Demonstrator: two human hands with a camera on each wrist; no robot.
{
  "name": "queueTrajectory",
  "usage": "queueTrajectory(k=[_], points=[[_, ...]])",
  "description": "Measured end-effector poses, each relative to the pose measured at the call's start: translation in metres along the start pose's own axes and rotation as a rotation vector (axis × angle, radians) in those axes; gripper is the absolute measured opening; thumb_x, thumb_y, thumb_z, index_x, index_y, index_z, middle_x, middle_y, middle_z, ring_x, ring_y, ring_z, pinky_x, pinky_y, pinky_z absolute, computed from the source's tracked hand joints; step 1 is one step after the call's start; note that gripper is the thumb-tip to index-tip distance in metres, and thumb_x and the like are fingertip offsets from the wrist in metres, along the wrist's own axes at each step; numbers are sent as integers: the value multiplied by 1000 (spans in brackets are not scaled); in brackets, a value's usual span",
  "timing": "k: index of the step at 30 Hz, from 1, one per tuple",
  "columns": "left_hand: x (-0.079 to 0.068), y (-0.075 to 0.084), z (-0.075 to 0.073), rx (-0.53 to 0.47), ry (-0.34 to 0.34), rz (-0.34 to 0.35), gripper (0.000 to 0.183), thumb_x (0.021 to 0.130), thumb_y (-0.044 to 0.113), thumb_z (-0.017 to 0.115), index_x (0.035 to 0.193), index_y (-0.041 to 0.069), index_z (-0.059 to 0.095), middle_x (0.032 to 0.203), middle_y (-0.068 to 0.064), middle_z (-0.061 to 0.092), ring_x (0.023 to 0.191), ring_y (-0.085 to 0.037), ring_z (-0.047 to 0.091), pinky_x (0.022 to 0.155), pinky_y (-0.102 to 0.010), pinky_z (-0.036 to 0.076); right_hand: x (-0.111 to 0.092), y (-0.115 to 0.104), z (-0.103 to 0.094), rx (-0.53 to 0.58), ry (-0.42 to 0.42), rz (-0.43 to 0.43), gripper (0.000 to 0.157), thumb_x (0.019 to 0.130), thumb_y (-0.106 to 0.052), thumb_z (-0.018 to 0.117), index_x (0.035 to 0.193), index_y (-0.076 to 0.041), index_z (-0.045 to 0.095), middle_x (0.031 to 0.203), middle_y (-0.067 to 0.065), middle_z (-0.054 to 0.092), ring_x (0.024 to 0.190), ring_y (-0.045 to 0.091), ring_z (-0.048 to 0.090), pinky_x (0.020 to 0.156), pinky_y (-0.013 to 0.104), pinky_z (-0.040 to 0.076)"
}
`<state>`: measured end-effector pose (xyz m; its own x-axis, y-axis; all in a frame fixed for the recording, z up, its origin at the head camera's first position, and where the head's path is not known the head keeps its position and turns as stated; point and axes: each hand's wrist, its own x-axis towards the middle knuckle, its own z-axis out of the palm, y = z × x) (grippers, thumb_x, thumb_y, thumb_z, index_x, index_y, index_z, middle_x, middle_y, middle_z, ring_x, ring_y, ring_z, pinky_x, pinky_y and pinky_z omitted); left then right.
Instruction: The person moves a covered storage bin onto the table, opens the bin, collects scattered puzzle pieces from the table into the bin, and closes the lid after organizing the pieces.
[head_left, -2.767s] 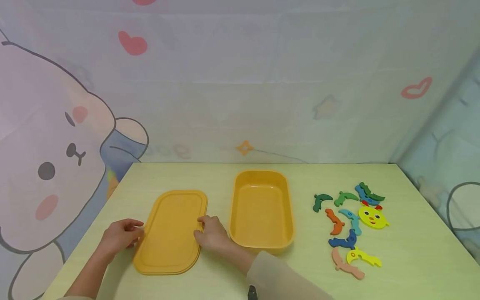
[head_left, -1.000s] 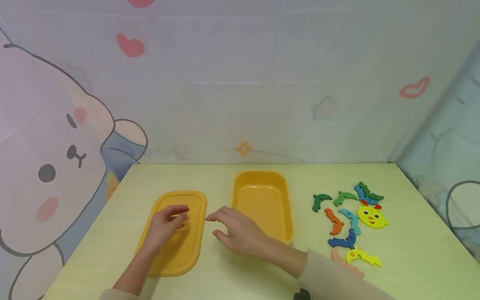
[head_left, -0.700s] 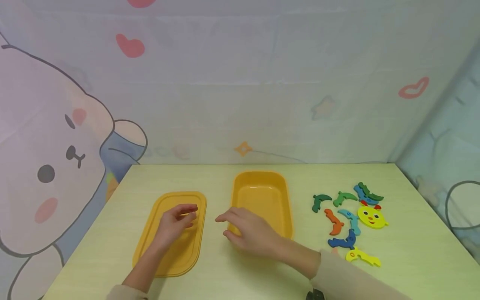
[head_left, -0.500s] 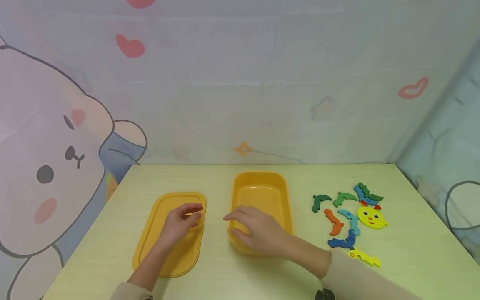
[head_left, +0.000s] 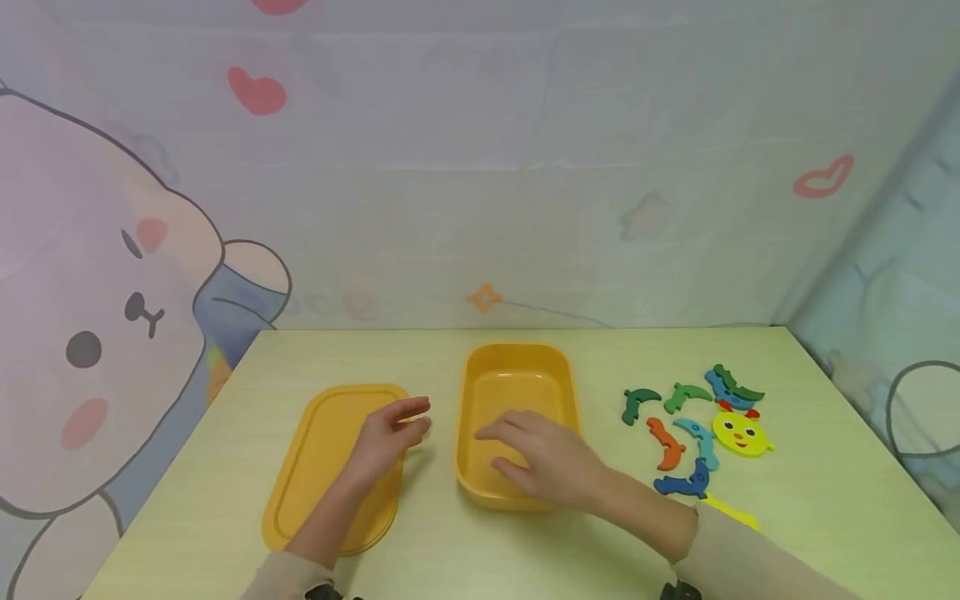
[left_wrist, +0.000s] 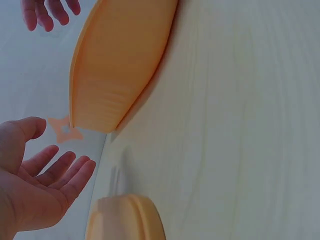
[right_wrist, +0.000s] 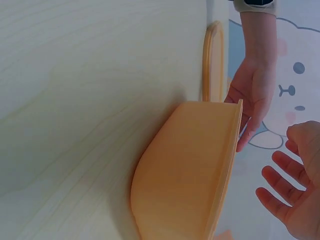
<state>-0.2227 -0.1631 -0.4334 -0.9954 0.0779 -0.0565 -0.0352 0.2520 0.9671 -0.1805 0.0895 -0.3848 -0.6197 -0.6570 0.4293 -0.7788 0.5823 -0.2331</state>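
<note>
My left hand [head_left: 386,437] hovers over the right edge of a flat yellow lid [head_left: 315,467], its fingers loosely bent and holding nothing. Above the near half of a yellow plastic box [head_left: 517,387] floats my right hand [head_left: 547,458], likewise with nothing in its relaxed fingers. In the left wrist view, the left hand [left_wrist: 45,190] is apart from the box [left_wrist: 120,60] and the lid [left_wrist: 122,220]. From the right wrist, the right hand [right_wrist: 295,185] appears higher than the box rim [right_wrist: 227,165], with a gap between them.
Several curved colored puzzle pieces lie at the table's right, including an orange piece [head_left: 666,444], a dark blue piece [head_left: 684,482] and a yellow smiling face piece [head_left: 741,434]. A yellow curved piece [head_left: 731,510] is partly covered by the right sleeve. A printed cloth [head_left: 480,167] hangs behind the table.
Both hands have left the lid's edges and moved right, the right one to above the box. The lid and box stay put. The right sleeve now hides the pink piece.
</note>
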Motion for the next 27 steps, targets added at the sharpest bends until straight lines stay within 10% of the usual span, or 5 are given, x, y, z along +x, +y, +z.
queueTrajectory(k=[10, 27], points=[[2, 7, 18, -18, -167, -13, 49, 88, 14, 61, 132, 0, 46, 134, -19, 48, 110, -29, 57, 84, -39, 52, -19, 8, -15, -49, -14, 25, 36, 83, -27, 68, 117, -21, 60, 111, -8, 60, 101, 9, 57, 83, 27, 52], [7, 4, 33, -54, -240, -23, 49, 91, 12, 55, 136, 0, 41, 136, -20, 44, 113, -30, 53, 79, -35, 54, -59, 27, -44, -112, -26, 120, 48, 80, -27, 71, 125, -25, 56, 120, -9, 58, 107, 12, 56, 80, 29, 53]])
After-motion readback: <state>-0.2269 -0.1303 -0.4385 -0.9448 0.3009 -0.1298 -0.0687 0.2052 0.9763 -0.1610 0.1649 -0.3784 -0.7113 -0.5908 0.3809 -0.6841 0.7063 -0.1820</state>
